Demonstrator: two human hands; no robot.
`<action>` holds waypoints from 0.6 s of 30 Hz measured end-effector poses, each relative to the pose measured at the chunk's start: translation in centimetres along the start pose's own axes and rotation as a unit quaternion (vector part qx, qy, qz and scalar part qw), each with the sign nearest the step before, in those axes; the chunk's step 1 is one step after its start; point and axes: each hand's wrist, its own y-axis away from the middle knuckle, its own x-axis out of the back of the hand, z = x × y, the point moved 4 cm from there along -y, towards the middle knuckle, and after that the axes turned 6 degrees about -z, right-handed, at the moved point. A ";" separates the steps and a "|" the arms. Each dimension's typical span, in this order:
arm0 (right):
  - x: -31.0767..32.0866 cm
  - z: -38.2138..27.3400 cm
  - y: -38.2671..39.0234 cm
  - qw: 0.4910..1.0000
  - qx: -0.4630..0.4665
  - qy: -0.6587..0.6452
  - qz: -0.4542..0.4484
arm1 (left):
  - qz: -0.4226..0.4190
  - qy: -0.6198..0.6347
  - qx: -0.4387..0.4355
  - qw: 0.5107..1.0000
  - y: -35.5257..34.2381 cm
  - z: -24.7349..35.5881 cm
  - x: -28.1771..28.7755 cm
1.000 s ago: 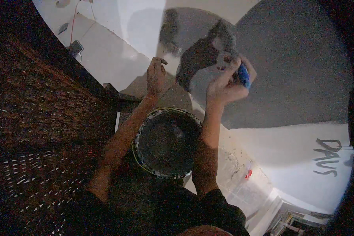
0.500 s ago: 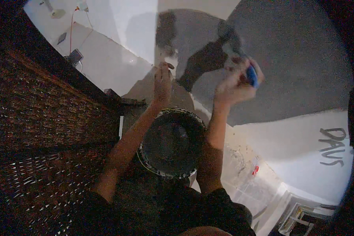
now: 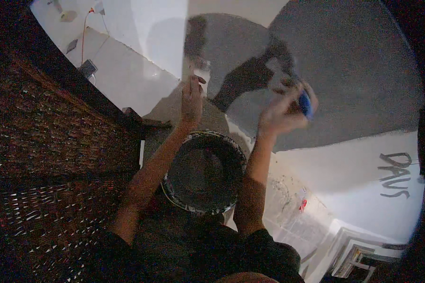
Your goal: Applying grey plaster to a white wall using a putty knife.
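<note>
My right hand [image 3: 283,113] is raised against the dark grey painted wall [image 3: 359,80], its fingers closed round a blue tool [image 3: 305,104]. Blur hides the tool's working end and its exact kind. Farther left, my left hand [image 3: 192,104] is held up with fingers stretched out, close to a small unpainted light patch [image 3: 202,75]; whether it touches the wall I cannot tell. Between my forearms stands a round bucket [image 3: 186,206] with a paint-smeared rim and dark grey contents. My arms' shadows fall on the wall above.
A dark woven wicker panel [image 3: 61,132] runs along the left. A wooden ledge end [image 3: 156,123] juts out beside my left forearm. An orange cord [image 3: 84,40] hangs at upper left. Lower right are a small red item [image 3: 302,204] on the floor and a framed opening [image 3: 359,262].
My right hand and the blue tool have shifted slightly down and right over the grey wall. My left hand stays in nearly the same place, and the whole view has drifted slightly.
</note>
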 end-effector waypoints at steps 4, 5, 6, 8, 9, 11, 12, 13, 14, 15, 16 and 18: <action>0.3 -1.6 1.5 0.998 -0.006 -0.062 0.014 | -0.024 0.132 0.018 0.991 -0.1 -7.1 0.3; -0.5 -1.6 1.7 0.999 0.013 -0.049 -0.015 | -0.028 0.133 0.019 0.991 -0.2 -7.4 0.1; -1.8 -1.6 2.1 0.997 0.021 -0.024 -0.076 | -0.046 0.182 0.012 0.982 -0.2 -7.5 -0.3; -5.1 -2.2 2.0 0.974 0.091 0.065 -0.198 | -0.065 0.232 0.008 0.971 0.1 -7.1 -0.9; -5.9 -3.1 1.2 0.955 0.194 0.081 -0.207 | -0.043 0.228 -0.010 0.973 0.4 -6.4 -1.2; -4.2 -1.6 0.3 0.976 0.135 0.067 -0.159 | -0.022 0.227 -0.030 0.973 0.5 -2.8 -0.8; -2.9 -0.6 -0.4 0.989 0.076 0.054 -0.112 | -0.053 0.241 0.130 0.960 0.8 -0.1 -0.7; -1.5 -1.3 -1.0 0.998 -0.013 -0.017 -0.056 | -0.078 0.247 0.285 0.923 1.5 1.0 -0.6; -0.8 -2.6 -1.8 0.998 0.017 -0.045 -0.050 | -0.071 0.250 0.284 0.923 1.6 -0.8 -0.4; 0.0 -3.6 -3.0 0.995 0.047 -0.072 -0.044 | -0.052 0.255 0.153 0.953 1.2 -3.6 -0.4; 0.8 -4.8 -4.4 0.992 0.090 -0.078 -0.047 | -0.037 0.254 0.020 0.966 1.0 -5.5 -0.5; 1.6 -7.6 -6.7 0.981 0.167 -0.073 -0.072 | -0.051 0.260 0.039 0.963 0.2 -9.4 -0.1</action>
